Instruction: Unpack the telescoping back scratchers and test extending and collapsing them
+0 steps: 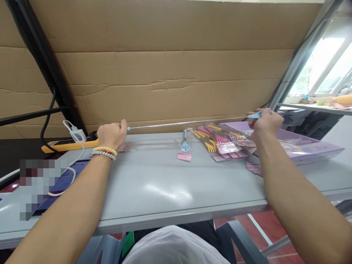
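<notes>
Stretched out between my two hands is a telescopic back scratcher (pixel 170 125), its thin metal rod drawn out long above the table. My left hand (pixel 111 135) is closed around its light blue handle end. The light blue claw end is in the closed fingers of my right hand (pixel 266 121). Below the rod, a packaged light blue back scratcher (pixel 185 146) with a pink label lies on the table. A clear plastic sleeve (pixel 154 144) lies beside it on the left. To its right is a pile of packaged yellow and pink back scratchers (pixel 222 141).
A purple box (pixel 313 148) with clear packaging stands on the right of the grey table (pixel 159 190). On the left are a yellow power strip (pixel 68 145), a white charger (pixel 77 135) with a cable, and a phone (pixel 68 176). Cardboard (pixel 176 66) walls the back.
</notes>
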The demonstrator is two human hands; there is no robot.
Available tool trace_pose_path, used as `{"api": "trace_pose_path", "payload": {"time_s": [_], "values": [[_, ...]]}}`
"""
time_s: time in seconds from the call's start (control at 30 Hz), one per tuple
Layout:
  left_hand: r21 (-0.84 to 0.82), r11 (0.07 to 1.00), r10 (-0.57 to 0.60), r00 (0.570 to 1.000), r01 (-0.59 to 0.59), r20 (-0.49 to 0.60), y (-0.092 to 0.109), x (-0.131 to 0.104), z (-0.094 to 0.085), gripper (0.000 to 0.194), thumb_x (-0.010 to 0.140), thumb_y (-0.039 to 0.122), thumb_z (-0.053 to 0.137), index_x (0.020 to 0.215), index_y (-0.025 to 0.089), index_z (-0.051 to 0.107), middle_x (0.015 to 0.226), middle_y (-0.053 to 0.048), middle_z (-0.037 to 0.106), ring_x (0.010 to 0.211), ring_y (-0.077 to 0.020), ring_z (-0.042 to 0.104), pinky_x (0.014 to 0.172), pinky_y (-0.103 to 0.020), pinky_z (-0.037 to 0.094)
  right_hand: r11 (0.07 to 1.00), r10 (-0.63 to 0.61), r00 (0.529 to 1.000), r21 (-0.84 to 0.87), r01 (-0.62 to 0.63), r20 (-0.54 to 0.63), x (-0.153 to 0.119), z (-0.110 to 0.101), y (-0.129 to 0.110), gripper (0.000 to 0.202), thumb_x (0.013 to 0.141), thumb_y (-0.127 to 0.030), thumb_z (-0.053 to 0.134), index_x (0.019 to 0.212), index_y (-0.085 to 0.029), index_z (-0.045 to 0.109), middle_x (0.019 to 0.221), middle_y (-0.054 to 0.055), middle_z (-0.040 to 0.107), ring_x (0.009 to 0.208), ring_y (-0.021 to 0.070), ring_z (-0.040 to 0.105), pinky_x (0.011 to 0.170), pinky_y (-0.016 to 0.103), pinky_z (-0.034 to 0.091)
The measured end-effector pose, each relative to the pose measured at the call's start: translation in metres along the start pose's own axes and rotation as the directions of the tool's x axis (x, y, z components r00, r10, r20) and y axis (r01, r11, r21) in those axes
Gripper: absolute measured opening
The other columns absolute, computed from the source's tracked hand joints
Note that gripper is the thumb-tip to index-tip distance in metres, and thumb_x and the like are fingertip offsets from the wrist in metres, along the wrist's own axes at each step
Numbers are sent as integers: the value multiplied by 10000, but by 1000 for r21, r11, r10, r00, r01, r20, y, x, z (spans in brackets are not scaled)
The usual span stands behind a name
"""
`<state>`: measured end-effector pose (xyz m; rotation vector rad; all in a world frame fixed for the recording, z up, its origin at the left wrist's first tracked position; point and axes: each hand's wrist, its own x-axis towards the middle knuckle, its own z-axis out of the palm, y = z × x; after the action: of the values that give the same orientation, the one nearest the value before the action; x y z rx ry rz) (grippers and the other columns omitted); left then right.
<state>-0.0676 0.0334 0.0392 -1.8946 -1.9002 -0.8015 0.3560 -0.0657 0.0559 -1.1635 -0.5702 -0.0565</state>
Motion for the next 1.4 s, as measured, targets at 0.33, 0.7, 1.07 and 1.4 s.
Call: {"api": "trace_pose_path", "payload": {"time_s": [0.33, 0.7, 1.07, 1.4], "values": [[-161, 892, 443, 888, -422, 124, 102, -81, -27, 615, 862, 632, 251, 859, 142, 624, 708, -119, 661, 717, -272, 647, 609, -329, 415, 978, -159, 650, 210, -1, 743, -169, 49, -25, 341, 782, -458, 593, 963, -199, 464, 535, -65, 527, 359, 84, 468, 379, 218, 345], [-146, 752, 649, 761, -643, -9, 87, -68, -8, 366, 956, 390, 264, 1056, 253, 588, 857, -41, 630, 722, -185, 616, 527, -275, 329, 985, -13, 492, 95, -142, 870, -142, 52, -5, 431, 761, -574, 570, 963, -214, 448, 632, -24, 626, 367, 83, 484, 344, 205, 316], [-182, 718, 686, 728, -672, 17, 82, -67, -5, 375, 949, 446, 294, 1115, 291, 594, 863, -25, 629, 720, -168, 606, 514, -277, 296, 998, -9, 292, -11, 67, 957, -139, 41, -5, 377, 756, -480, 633, 950, -188, 496, 721, 22, 667, 459, 92, 540, 390, 209, 367], [-115, 807, 563, 813, -580, -149, 54, -28, -2, 305, 927, 276, 347, 979, 239, 646, 927, -67, 652, 928, -218, 559, 771, -362, 330, 975, 23, 807, 167, -149, 590, -94, 41, -22, 179, 801, -310, 609, 877, -183, 508, 494, -63, 495, 345, 75, 440, 343, 192, 318]]}}
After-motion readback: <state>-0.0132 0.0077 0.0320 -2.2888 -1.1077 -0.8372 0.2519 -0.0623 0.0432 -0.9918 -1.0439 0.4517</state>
